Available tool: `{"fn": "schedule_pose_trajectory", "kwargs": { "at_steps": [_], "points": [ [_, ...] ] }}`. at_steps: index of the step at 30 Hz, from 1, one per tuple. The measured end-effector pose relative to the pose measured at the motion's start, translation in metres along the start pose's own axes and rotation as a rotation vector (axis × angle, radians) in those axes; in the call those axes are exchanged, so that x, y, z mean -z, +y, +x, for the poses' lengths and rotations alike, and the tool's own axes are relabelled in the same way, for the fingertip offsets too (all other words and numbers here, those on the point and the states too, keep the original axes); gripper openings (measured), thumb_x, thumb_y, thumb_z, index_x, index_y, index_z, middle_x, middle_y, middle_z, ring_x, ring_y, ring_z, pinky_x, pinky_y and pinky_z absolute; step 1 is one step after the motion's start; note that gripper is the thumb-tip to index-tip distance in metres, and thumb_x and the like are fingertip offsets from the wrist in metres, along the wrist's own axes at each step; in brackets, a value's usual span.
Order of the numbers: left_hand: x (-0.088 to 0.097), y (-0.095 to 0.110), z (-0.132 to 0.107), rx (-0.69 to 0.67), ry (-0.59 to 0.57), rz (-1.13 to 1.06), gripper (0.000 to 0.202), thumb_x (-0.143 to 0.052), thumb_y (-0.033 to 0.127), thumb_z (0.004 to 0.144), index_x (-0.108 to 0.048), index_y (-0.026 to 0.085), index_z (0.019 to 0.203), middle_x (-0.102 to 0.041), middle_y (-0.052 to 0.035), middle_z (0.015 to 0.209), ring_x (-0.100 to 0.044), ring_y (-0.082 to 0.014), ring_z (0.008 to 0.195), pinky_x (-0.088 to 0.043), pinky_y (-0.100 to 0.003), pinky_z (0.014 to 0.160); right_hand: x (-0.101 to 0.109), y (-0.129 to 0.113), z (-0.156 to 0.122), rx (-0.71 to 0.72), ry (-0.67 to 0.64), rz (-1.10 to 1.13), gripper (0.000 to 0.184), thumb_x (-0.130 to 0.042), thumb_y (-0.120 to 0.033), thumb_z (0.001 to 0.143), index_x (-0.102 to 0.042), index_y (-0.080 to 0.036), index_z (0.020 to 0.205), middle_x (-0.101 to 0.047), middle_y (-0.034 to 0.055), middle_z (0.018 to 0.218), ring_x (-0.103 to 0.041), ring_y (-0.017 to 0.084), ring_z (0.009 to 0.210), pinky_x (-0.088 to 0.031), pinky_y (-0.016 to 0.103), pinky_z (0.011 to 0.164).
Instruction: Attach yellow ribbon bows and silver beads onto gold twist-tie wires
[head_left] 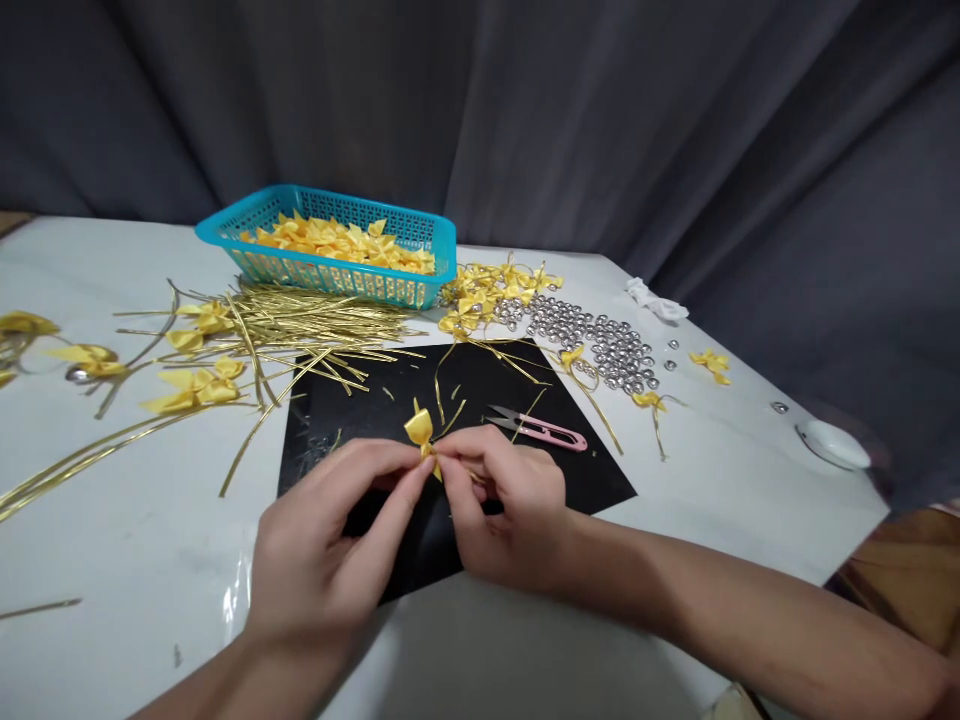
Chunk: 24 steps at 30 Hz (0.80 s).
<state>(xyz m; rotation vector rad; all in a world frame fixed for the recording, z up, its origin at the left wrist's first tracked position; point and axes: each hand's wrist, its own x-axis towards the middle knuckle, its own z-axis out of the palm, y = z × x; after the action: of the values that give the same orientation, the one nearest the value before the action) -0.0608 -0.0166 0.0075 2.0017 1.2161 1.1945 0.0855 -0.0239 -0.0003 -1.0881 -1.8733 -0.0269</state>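
Note:
Over the black mat my two hands meet at a small yellow ribbon bow. My left hand pinches the bow at its middle between thumb and forefinger. My right hand is closed at the same spot, its thumb and fingertips pressed against the bow's right side. A bit of gold tie seems to run under the right fingers, mostly hidden by them. Just beyond my right hand lie pink thread snips, blades pointing left.
A blue basket of yellow bows stands at the back, with gold ties heaped before it. Silver bells and finished-looking bows lie back right. A white dish sits near the right edge. More bows lie left.

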Motion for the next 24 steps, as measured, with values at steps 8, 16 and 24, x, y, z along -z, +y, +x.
{"fn": "schedule_pose_trajectory", "kwargs": {
  "at_steps": [8, 16, 24],
  "points": [
    [0.005, -0.008, 0.001, -0.258, -0.075, 0.108, 0.014, -0.05, 0.009, 0.083, -0.056, 0.02, 0.089, -0.064, -0.0003, 0.084, -0.062, -0.0122, 0.075, -0.048, -0.02, 0.07, 0.001, -0.001, 0.001, -0.078, -0.07, -0.013, 0.008, -0.046, -0.011, 0.083, -0.051, -0.018, 0.084, -0.049, -0.006, 0.054, -0.038, 0.003, 0.039, -0.031, 0.014, 0.043],
    [0.004, -0.004, 0.002, -0.147, 0.06, 0.138, 0.01, -0.055, 0.015, 0.081, -0.06, 0.023, 0.085, -0.066, 0.0012, 0.081, -0.063, -0.0136, 0.072, -0.048, -0.023, 0.07, 0.005, 0.005, 0.003, -0.198, -0.238, 0.14, 0.008, -0.043, -0.013, 0.085, -0.048, -0.017, 0.089, -0.048, -0.006, 0.057, -0.035, 0.003, 0.041, -0.027, 0.016, 0.043],
    [0.004, -0.005, -0.001, -0.202, 0.104, 0.117, 0.019, -0.054, 0.009, 0.081, -0.062, 0.023, 0.093, -0.062, -0.0003, 0.088, -0.061, -0.0116, 0.076, -0.048, -0.021, 0.072, 0.004, 0.007, 0.005, -0.183, -0.284, 0.206, 0.01, -0.04, -0.011, 0.088, -0.048, -0.018, 0.088, -0.055, -0.0021, 0.071, -0.049, 0.005, 0.056, -0.037, 0.014, 0.054]
  ]
}}
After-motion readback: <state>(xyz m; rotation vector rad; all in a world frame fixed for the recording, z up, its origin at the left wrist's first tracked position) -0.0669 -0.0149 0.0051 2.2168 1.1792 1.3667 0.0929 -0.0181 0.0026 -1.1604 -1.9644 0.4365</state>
